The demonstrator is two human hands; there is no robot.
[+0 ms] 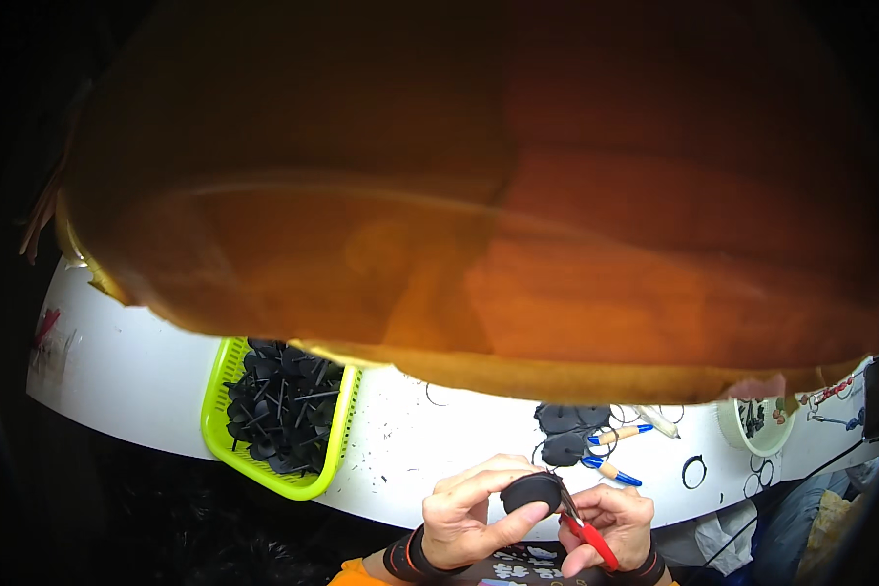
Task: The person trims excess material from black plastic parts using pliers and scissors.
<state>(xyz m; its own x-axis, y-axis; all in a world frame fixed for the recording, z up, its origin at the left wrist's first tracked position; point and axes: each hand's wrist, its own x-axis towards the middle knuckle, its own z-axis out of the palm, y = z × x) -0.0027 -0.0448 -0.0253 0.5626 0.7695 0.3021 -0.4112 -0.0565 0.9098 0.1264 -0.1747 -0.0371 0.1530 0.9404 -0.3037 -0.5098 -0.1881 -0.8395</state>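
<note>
My left hand (469,513) grips a round black disc-shaped part (531,491) near the front edge of the white table (127,371). My right hand (607,524) holds small cutters with red handles (588,537), and their tip touches the right side of the black part. Both hands are close together just in front of my body. Black wrist bands sit on both forearms.
A lime-green basket (220,391) full of black stemmed parts (278,400) stands left of the hands. Two more black discs (563,435), blue-and-wood tools (619,435), black rings (693,473) and a white bowl (764,427) lie to the right. An orange cloth-like brim (459,195) blocks the upper view.
</note>
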